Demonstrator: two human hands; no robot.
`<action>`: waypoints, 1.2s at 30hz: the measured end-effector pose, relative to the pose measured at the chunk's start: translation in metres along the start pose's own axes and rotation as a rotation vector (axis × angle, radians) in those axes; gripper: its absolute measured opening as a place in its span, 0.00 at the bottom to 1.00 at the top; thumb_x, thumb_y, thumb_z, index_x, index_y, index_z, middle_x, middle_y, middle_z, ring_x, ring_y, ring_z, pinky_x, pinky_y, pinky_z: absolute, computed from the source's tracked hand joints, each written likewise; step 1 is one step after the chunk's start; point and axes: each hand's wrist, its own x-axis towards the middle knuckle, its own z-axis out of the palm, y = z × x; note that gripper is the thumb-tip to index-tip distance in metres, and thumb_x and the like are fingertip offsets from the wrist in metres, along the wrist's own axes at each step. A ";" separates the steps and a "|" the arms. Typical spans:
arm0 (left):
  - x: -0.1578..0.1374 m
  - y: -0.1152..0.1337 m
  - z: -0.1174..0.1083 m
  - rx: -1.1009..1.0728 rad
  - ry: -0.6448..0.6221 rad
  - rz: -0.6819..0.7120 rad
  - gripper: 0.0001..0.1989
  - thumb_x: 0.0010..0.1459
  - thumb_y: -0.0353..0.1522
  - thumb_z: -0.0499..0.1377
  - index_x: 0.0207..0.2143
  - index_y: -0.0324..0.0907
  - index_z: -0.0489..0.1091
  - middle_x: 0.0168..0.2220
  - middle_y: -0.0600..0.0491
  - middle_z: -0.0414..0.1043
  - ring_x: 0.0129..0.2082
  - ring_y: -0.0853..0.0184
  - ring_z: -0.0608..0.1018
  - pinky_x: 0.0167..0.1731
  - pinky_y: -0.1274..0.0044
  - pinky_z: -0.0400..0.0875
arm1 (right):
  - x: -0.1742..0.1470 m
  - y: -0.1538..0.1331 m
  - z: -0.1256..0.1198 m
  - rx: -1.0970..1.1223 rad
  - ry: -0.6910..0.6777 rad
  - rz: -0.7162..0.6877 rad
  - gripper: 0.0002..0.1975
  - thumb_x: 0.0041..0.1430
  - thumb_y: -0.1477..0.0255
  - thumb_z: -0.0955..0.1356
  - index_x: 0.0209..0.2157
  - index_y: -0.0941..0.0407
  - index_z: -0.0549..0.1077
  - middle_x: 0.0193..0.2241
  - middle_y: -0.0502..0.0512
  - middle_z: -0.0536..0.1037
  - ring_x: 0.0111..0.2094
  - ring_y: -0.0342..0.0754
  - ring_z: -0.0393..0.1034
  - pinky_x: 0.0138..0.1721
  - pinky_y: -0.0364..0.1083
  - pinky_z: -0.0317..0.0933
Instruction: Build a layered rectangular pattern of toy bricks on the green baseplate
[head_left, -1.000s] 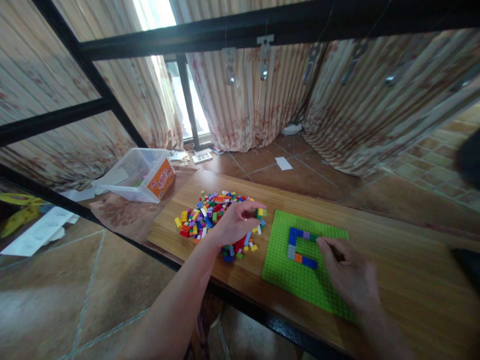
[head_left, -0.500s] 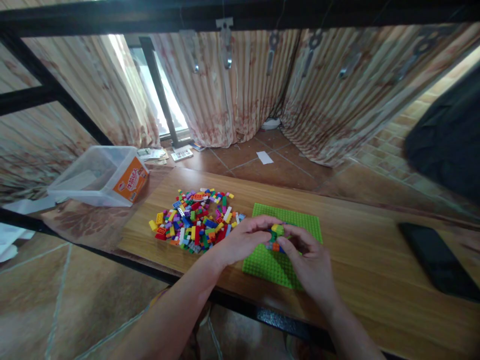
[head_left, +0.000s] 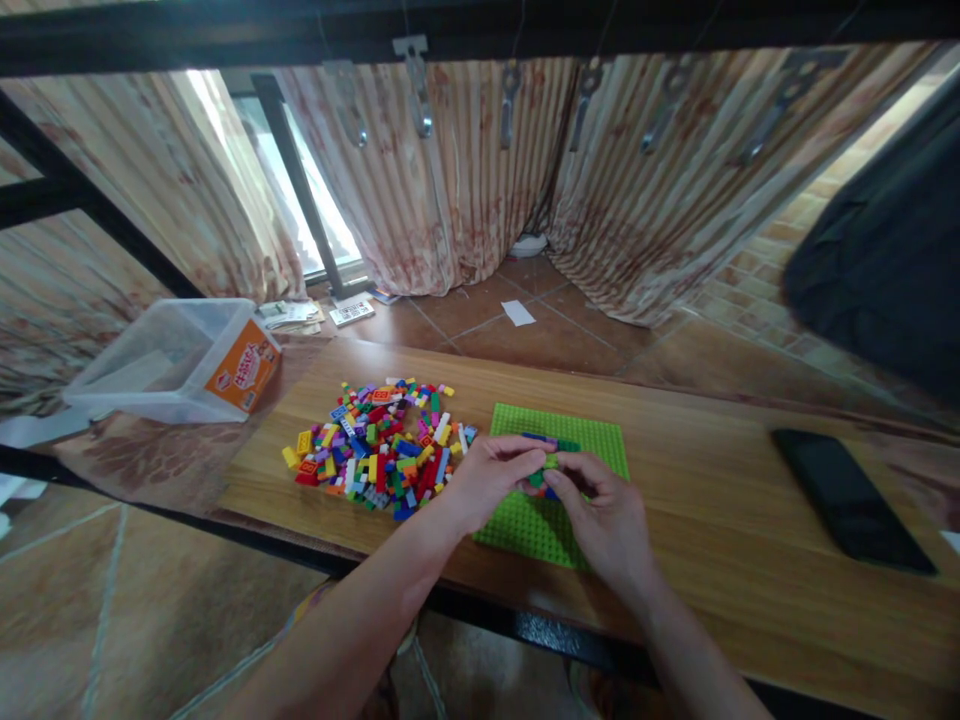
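Over the green studded baseplate [head_left: 525,530], my left hand [head_left: 491,480] and my right hand [head_left: 606,503] meet around a small cluster of toy building bricks [head_left: 537,478]. Yellow-green, green, orange and blue show in the cluster, though my fingers cover much of it. My left thumb and fingers pinch it from the left, and those of my right hand close on it from the right. Just behind the fingertips lie blue, purple and green bricks [head_left: 564,444]; I cannot tell whether they join the cluster or sit on the baseplate.
A heap of mixed loose bricks [head_left: 386,450] lies left of the baseplate on the wooden tabletop [head_left: 697,480]. At the far left stands a clear plastic box [head_left: 142,400] with an orange label. A black phone [head_left: 851,500] rests on the right. Metal hooks [head_left: 506,105] hang overhead.
The view has shifted, so the scene sits slightly further left. The yellow piece atop the cluster shows less between my fingers, and the blue, purple and green bricks behind are more visible.
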 end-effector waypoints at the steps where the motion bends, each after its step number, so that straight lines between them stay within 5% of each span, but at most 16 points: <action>1: 0.000 0.000 0.000 -0.011 -0.002 -0.007 0.22 0.42 0.41 0.72 0.38 0.37 0.80 0.34 0.47 0.79 0.30 0.69 0.77 0.32 0.76 0.72 | 0.000 0.001 0.000 0.014 -0.007 0.005 0.10 0.59 0.64 0.68 0.36 0.55 0.77 0.32 0.53 0.77 0.35 0.47 0.71 0.36 0.46 0.64; 11: 0.000 0.005 -0.002 -0.080 -0.045 -0.058 0.21 0.42 0.39 0.73 0.37 0.37 0.79 0.30 0.51 0.78 0.26 0.71 0.77 0.29 0.78 0.72 | 0.002 0.005 -0.005 0.118 -0.028 0.048 0.10 0.57 0.63 0.69 0.35 0.55 0.78 0.30 0.52 0.77 0.32 0.46 0.70 0.35 0.45 0.64; 19: -0.007 0.013 -0.002 -0.234 -0.059 -0.100 0.08 0.53 0.29 0.66 0.37 0.36 0.78 0.34 0.50 0.78 0.28 0.72 0.79 0.32 0.79 0.74 | 0.004 0.001 -0.004 0.544 -0.016 0.270 0.13 0.54 0.60 0.72 0.34 0.55 0.78 0.24 0.49 0.75 0.26 0.42 0.67 0.31 0.43 0.63; 26: -0.006 0.021 -0.005 -0.284 -0.047 -0.154 0.09 0.60 0.29 0.58 0.39 0.35 0.77 0.33 0.49 0.78 0.29 0.72 0.79 0.31 0.81 0.73 | 0.005 0.005 -0.007 0.554 -0.028 0.311 0.13 0.52 0.61 0.74 0.34 0.55 0.78 0.22 0.47 0.74 0.25 0.40 0.65 0.30 0.42 0.60; 30: -0.004 0.031 -0.021 -0.024 0.049 -0.021 0.09 0.57 0.30 0.60 0.39 0.36 0.76 0.36 0.49 0.78 0.29 0.74 0.78 0.32 0.82 0.72 | 0.008 0.006 -0.009 0.459 0.043 0.304 0.14 0.51 0.60 0.73 0.32 0.56 0.77 0.20 0.47 0.72 0.24 0.41 0.64 0.29 0.43 0.60; 34: -0.001 0.041 -0.048 0.656 0.231 0.226 0.09 0.54 0.30 0.60 0.37 0.37 0.76 0.33 0.51 0.78 0.27 0.71 0.77 0.28 0.80 0.71 | 0.004 0.006 -0.004 0.194 0.041 0.196 0.13 0.52 0.61 0.72 0.34 0.56 0.76 0.26 0.49 0.76 0.27 0.43 0.68 0.31 0.44 0.63; 36: -0.002 0.045 -0.061 0.880 0.223 0.264 0.11 0.55 0.30 0.58 0.39 0.37 0.76 0.35 0.51 0.79 0.26 0.70 0.77 0.27 0.80 0.71 | -0.001 0.003 0.005 0.044 -0.016 0.089 0.11 0.56 0.63 0.70 0.36 0.55 0.76 0.28 0.50 0.76 0.27 0.43 0.69 0.32 0.44 0.63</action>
